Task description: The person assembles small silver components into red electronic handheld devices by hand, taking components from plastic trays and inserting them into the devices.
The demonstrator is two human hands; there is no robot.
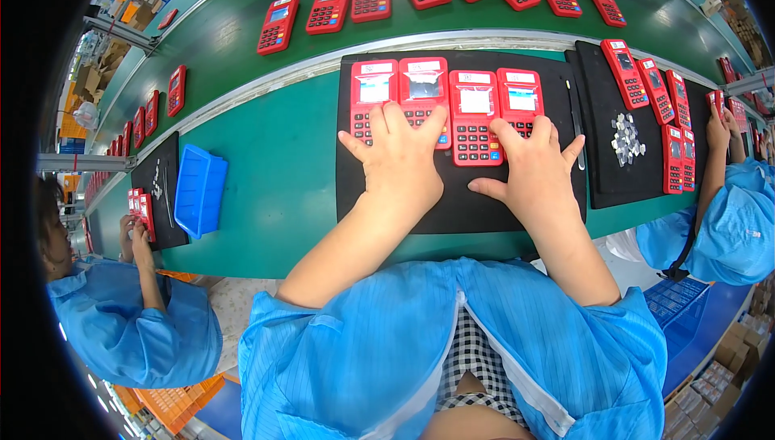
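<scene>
Four red card payment terminals lie side by side on a black mat (468, 220). My left hand (398, 157) spreads its fingers over the keypads of the leftmost terminal (374, 87) and its neighbour (424, 85), hiding part of the keys. To the right, my right hand (534, 167) has its fingers apart. Its fingertips rest over the lower part of the rightmost terminal (521, 101), and its index finger is by the edge of the third terminal (474, 101). Beside that hand, metal tweezers (579, 140) lie along the mat's right side.
A blue bin (200, 191) sits on the green table at left. Behind a metal rail, a green conveyor (234, 73) carries several red terminals. On the right mat lie small clear pieces (626, 140) and more terminals (624, 75). Co-workers (133, 319) (718, 222) sit at both sides.
</scene>
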